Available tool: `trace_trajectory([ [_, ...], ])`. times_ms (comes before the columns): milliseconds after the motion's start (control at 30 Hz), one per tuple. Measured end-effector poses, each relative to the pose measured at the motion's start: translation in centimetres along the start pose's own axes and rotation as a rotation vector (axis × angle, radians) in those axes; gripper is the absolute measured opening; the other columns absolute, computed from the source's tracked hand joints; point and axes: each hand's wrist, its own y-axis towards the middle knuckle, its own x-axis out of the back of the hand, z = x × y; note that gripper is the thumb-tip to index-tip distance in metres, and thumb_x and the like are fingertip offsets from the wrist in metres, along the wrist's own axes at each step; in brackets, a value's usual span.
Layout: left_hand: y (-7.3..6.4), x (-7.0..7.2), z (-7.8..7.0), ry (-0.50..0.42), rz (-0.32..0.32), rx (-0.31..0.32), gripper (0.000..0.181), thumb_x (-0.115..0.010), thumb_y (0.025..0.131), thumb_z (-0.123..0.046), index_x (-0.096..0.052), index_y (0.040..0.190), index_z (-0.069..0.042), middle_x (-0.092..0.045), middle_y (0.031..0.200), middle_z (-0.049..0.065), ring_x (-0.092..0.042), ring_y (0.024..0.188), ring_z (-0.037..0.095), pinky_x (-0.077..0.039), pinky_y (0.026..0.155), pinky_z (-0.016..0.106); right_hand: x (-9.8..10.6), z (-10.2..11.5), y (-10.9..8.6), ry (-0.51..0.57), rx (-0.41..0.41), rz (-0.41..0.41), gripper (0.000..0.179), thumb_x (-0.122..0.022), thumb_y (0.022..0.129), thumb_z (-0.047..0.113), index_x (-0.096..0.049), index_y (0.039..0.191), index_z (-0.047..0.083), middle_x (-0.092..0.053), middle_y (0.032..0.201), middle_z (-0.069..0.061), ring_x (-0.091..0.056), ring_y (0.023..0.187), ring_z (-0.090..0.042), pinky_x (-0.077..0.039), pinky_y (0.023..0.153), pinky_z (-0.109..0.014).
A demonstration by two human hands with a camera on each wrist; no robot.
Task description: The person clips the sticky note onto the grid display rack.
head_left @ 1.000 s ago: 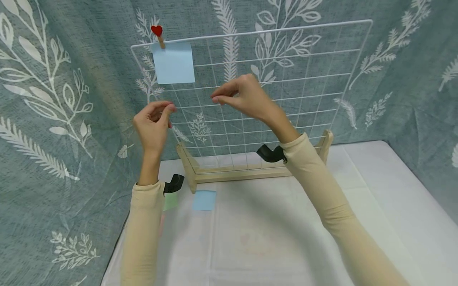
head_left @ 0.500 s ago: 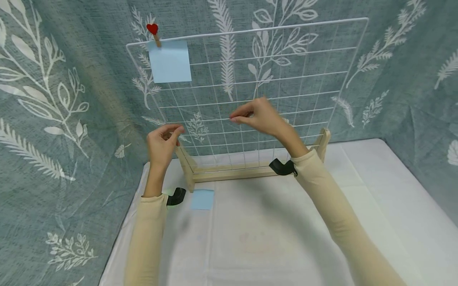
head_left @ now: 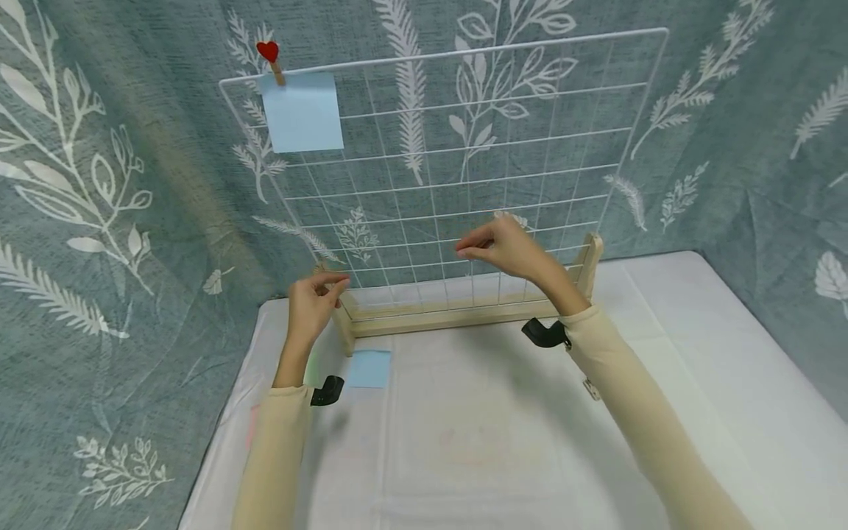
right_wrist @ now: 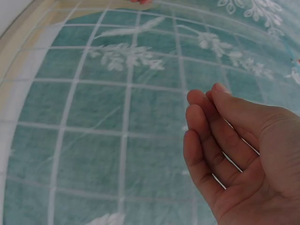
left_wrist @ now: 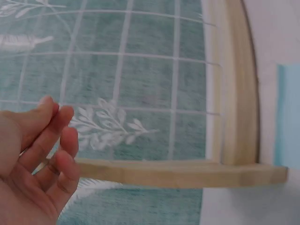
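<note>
My left hand [head_left: 311, 305] hovers before the left foot of the white wire grid [head_left: 457, 180]. Its fingers [left_wrist: 63, 176] are loosely bent, with no object seen between them. My right hand [head_left: 513, 249] is in front of the grid's lower middle. In the right wrist view its thumb and index fingertips meet, and nothing shows in the pinch. A light blue sticky note [head_left: 303, 114] hangs at the grid's upper left under a wooden clothespin with a red heart [head_left: 268, 51]. A second blue sticky note [head_left: 369, 368] lies on the table near my left hand.
The grid leans in a wooden stand [head_left: 457, 318] on a white-covered table [head_left: 464, 456]. A green note [head_left: 312, 366] and a pink note [head_left: 253, 425] are partly hidden by my left arm. A small clothespin [head_left: 592, 389] lies beside my right sleeve. Leaf-patterned curtain [head_left: 119, 243] surrounds the table.
Both hands have come down from near the hung note and shifted right. The hung note and its clothespin stay on the grid. The head view has shifted slightly.
</note>
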Motion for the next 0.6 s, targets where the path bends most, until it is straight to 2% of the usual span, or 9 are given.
trace_trajectory([
  [133, -0.7, -0.4, 1.1, 0.022, 0.051, 0.012, 0.019, -0.069, 0.093, -0.009, -0.074, 0.106, 0.003, -0.069, 0.088, 0.022, -0.060, 0.061, 0.040, -0.035, 0.043, 0.022, -0.1, -1.8, -1.2, -0.007, -0.046, 0.010, 0.020, -0.068, 0.093, 0.013, -0.075, 0.109, 0.002, -0.073, 0.106, -0.014, -0.070, 0.084, -0.022, -0.052, 0.069, -0.033],
  [233, -1.2, -0.6, 1.9, 0.049, 0.079, 0.026, 0.018, -0.068, 0.092, -0.007, -0.073, 0.106, 0.004, -0.069, 0.087, 0.025, -0.061, 0.062, 0.040, -0.037, 0.045, 0.023, -0.3, -2.9, -2.2, -0.013, -0.060, 0.002, 0.020, -0.069, 0.093, 0.011, -0.075, 0.108, 0.000, -0.073, 0.103, -0.014, -0.070, 0.081, -0.021, -0.052, 0.067, -0.032],
  [467, -2.9, -1.4, 4.0, 0.075, 0.163, 0.093, 0.018, -0.069, 0.092, -0.006, -0.073, 0.105, 0.005, -0.070, 0.091, 0.024, -0.063, 0.062, 0.039, -0.037, 0.045, 0.022, -0.8, -5.5, -4.7, 0.015, -0.131, 0.018, 0.020, -0.070, 0.092, 0.012, -0.075, 0.107, 0.000, -0.074, 0.099, -0.014, -0.067, 0.072, -0.017, -0.043, 0.054, -0.026],
  [600, -4.0, -1.8, 4.7, 0.083, 0.219, 0.134, 0.016, -0.067, 0.091, -0.002, -0.073, 0.104, 0.007, -0.070, 0.093, 0.025, -0.064, 0.062, 0.041, -0.036, 0.043, 0.023, -1.1, -7.0, -6.4, 0.016, -0.154, 0.043, 0.019, -0.069, 0.092, 0.010, -0.074, 0.106, -0.002, -0.074, 0.097, -0.015, -0.067, 0.073, -0.025, -0.043, 0.056, -0.025],
])
